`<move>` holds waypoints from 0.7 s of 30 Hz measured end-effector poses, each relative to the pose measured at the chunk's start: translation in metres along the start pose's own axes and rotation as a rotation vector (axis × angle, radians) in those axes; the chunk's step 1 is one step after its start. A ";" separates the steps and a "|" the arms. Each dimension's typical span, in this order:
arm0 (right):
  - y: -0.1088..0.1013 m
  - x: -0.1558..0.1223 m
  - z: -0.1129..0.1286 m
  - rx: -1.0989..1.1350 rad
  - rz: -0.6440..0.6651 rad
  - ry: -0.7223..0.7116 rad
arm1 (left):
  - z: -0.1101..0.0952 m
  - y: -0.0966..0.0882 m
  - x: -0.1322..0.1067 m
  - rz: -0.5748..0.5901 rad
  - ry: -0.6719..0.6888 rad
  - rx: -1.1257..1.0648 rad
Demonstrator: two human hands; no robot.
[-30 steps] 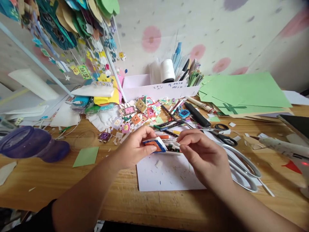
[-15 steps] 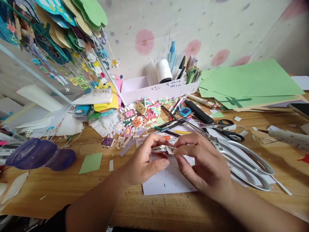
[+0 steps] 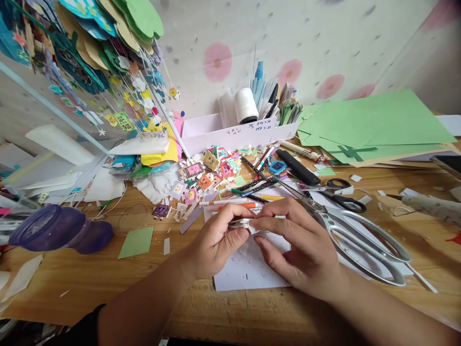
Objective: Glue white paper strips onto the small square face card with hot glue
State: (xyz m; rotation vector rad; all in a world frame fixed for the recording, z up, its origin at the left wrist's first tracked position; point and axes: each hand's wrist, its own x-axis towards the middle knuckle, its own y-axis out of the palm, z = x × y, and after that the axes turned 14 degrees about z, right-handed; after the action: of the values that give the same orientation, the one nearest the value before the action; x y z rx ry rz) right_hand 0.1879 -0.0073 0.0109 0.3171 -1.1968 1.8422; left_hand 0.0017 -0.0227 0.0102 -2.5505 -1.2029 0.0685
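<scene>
Pink flowers dot a pale wall [image 3: 309, 48] behind a cluttered wooden surface [image 3: 72, 269], where a person works with both hands over a white sheet [image 3: 248, 276]. The left hand [image 3: 212, 245] pinches a small paper piece [image 3: 238, 224] between thumb and fingers, just above the sheet's far part. Fingertips of the right hand [image 3: 302, 245] touch the piece's right end, the thumb standing apart below (whether they grip it, one cannot tell). Just beyond the hands lie markers [image 3: 245, 205], one of them orange. Large silver shears [image 3: 327, 218] rest to the right, near black-handled scissors [image 3: 351, 203].

Small picture cards [image 3: 205, 181] are heaped in front of a white box [image 3: 212, 139], its front marked with handwriting. Green paper [image 3: 378, 115] is stacked at right; at left, a purple cup [image 3: 46, 228] lies on its side near a green square [image 3: 136, 242]. Paper cutouts [image 3: 144, 21] and strings of tiny shapes hang at upper left.
</scene>
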 end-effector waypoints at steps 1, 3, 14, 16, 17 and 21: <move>0.001 0.000 0.000 -0.001 0.000 0.002 | 0.000 0.000 0.000 -0.003 0.001 0.009; 0.002 -0.001 0.000 -0.004 0.001 0.007 | -0.001 0.000 0.000 -0.009 0.013 0.021; 0.003 0.000 0.000 0.070 0.029 0.066 | 0.003 0.001 0.001 -0.020 0.036 0.075; 0.002 0.000 0.001 0.072 0.037 0.065 | 0.003 0.001 0.000 -0.014 0.043 0.091; 0.002 0.000 0.001 0.069 0.038 0.062 | 0.003 0.001 0.000 -0.007 0.043 0.096; -0.001 0.000 0.002 0.066 0.007 0.048 | 0.000 0.002 -0.001 0.019 0.044 0.070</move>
State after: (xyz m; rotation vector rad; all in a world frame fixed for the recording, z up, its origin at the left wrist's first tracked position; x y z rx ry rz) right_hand 0.1880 -0.0089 0.0123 0.3048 -1.1078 1.8874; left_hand 0.0025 -0.0243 0.0092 -2.4899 -1.1392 0.0578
